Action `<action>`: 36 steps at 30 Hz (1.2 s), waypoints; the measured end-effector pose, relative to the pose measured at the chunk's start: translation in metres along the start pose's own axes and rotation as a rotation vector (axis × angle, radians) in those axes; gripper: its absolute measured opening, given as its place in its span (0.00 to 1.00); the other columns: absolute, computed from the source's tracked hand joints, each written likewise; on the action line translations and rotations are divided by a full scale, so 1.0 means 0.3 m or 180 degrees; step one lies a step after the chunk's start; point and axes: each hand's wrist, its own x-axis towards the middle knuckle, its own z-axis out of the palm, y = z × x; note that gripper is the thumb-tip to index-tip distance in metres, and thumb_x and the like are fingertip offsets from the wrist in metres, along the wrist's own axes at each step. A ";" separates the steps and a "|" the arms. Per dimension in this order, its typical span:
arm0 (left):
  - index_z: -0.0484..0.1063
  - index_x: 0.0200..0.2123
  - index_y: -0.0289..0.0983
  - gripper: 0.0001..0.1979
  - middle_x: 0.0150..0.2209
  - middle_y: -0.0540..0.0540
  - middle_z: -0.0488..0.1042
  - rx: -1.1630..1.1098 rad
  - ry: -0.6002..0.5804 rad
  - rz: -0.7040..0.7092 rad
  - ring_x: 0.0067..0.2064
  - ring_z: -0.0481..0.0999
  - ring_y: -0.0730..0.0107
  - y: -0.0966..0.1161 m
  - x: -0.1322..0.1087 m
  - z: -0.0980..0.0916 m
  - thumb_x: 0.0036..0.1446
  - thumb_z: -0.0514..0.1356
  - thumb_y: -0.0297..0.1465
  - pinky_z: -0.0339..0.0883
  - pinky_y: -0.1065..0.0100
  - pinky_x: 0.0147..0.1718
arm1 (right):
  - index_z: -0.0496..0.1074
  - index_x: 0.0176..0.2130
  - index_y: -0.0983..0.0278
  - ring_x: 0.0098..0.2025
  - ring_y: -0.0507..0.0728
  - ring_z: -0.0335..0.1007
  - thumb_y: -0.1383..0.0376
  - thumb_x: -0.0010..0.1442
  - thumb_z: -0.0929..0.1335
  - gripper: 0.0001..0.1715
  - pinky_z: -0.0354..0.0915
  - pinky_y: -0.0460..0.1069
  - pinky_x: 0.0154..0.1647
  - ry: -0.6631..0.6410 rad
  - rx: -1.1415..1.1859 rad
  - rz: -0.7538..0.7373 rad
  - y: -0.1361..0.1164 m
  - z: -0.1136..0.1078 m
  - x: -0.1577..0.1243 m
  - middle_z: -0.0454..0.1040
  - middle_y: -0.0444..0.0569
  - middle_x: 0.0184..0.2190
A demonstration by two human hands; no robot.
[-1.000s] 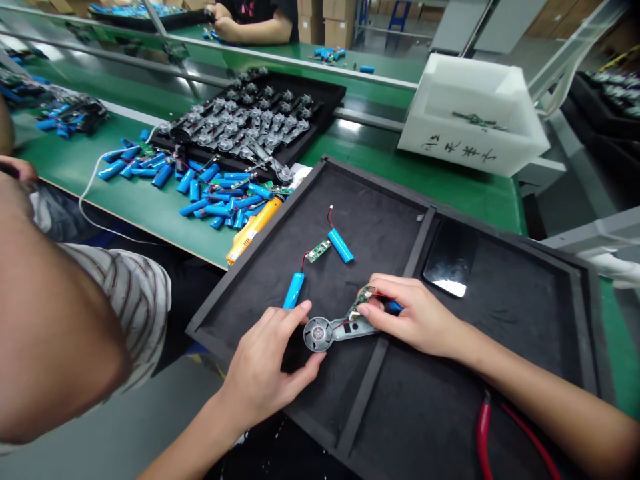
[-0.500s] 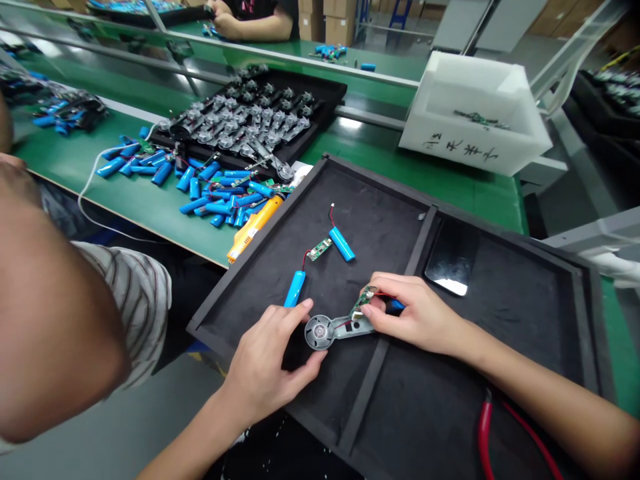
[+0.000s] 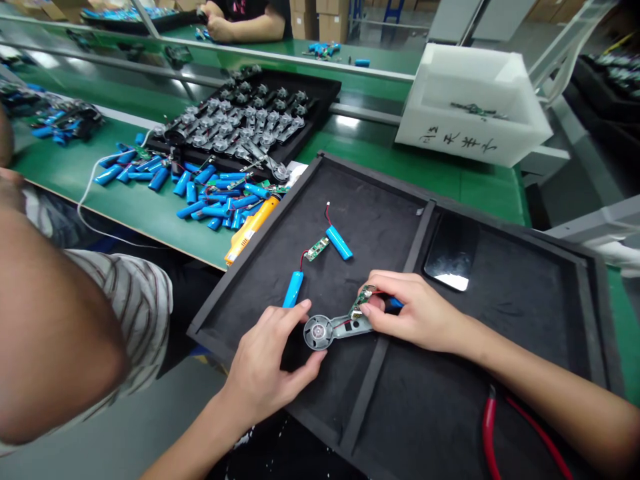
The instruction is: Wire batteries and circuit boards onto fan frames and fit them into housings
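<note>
Grey plastic housing [image 3: 345,327] sits unmoved since a moment ago, near the divider of the black felt tray [image 3: 255,263].

The left hand [image 3: 267,360], half open, cups its round end beside a loose blue cell [image 3: 293,289]; the right hand [image 3: 415,313] pinches a small circuit board [image 3: 361,301] on its arm.

The one camera sits on the person's head, close above the left hand [image 3: 265,367] and right hand [image 3: 420,313], facing forward and down. It looks over the near black felt tray [image 3: 390,240], across the green desk [image 3: 125,207], to a far desk [image 3: 375,60].
</note>
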 end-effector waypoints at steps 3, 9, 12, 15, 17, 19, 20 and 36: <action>0.57 0.70 0.39 0.39 0.48 0.41 0.77 0.0007 -0.0002 -0.0027 0.45 0.74 0.59 0.001 0.001 0.000 0.59 0.69 0.27 0.74 0.58 0.44 | 0.70 0.37 0.62 0.31 0.50 0.64 0.68 0.66 0.69 0.04 0.61 0.46 0.35 0.0025 0.0023 0.0009 -0.001 -0.001 -0.002 0.68 0.42 0.31; 0.56 0.70 0.41 0.39 0.48 0.41 0.78 0.0065 0.0011 -0.0041 0.45 0.75 0.58 0.002 0.000 0.002 0.59 0.68 0.29 0.74 0.58 0.42 | 0.70 0.36 0.62 0.31 0.51 0.64 0.67 0.66 0.69 0.04 0.61 0.47 0.35 0.0015 -0.0002 0.0016 -0.002 -0.001 -0.004 0.69 0.43 0.31; 0.57 0.70 0.40 0.39 0.48 0.41 0.78 0.0070 0.0023 -0.0042 0.45 0.75 0.59 0.001 0.000 0.002 0.59 0.68 0.29 0.74 0.59 0.42 | 0.71 0.36 0.62 0.31 0.51 0.64 0.67 0.67 0.69 0.04 0.61 0.47 0.35 0.0013 -0.0012 -0.0003 -0.001 -0.001 -0.003 0.69 0.43 0.30; 0.58 0.69 0.39 0.38 0.48 0.42 0.78 0.0055 0.0022 -0.0025 0.45 0.74 0.59 0.002 0.000 0.001 0.59 0.69 0.28 0.74 0.59 0.44 | 0.70 0.36 0.62 0.31 0.51 0.63 0.67 0.67 0.69 0.04 0.61 0.46 0.34 0.0012 -0.0026 -0.0019 0.000 -0.001 -0.002 0.68 0.42 0.30; 0.58 0.69 0.38 0.38 0.48 0.42 0.78 0.0045 0.0023 -0.0013 0.45 0.74 0.60 0.003 0.001 0.001 0.58 0.69 0.27 0.73 0.59 0.44 | 0.70 0.36 0.62 0.31 0.50 0.63 0.67 0.67 0.69 0.05 0.60 0.46 0.34 0.0017 -0.0039 -0.0020 0.000 -0.001 -0.003 0.68 0.42 0.30; 0.58 0.69 0.39 0.38 0.48 0.42 0.78 0.0048 0.0032 -0.0010 0.45 0.74 0.60 0.004 0.003 0.001 0.58 0.69 0.27 0.73 0.60 0.43 | 0.70 0.36 0.62 0.31 0.50 0.63 0.67 0.67 0.69 0.05 0.60 0.46 0.34 0.0021 -0.0030 -0.0019 0.000 0.000 -0.003 0.68 0.41 0.30; 0.58 0.69 0.39 0.38 0.48 0.42 0.78 0.0056 0.0032 -0.0014 0.45 0.74 0.60 0.003 0.004 0.002 0.58 0.69 0.27 0.73 0.60 0.43 | 0.70 0.36 0.62 0.31 0.50 0.63 0.67 0.67 0.69 0.05 0.60 0.46 0.34 0.0023 -0.0023 -0.0021 0.000 0.001 -0.002 0.68 0.41 0.30; 0.60 0.68 0.37 0.38 0.48 0.42 0.78 0.0088 0.0030 0.0005 0.44 0.74 0.60 0.003 0.006 0.007 0.57 0.70 0.26 0.73 0.60 0.44 | 0.70 0.37 0.63 0.31 0.49 0.62 0.68 0.67 0.69 0.04 0.60 0.45 0.35 0.0012 0.0002 -0.0065 0.004 -0.001 -0.002 0.67 0.41 0.31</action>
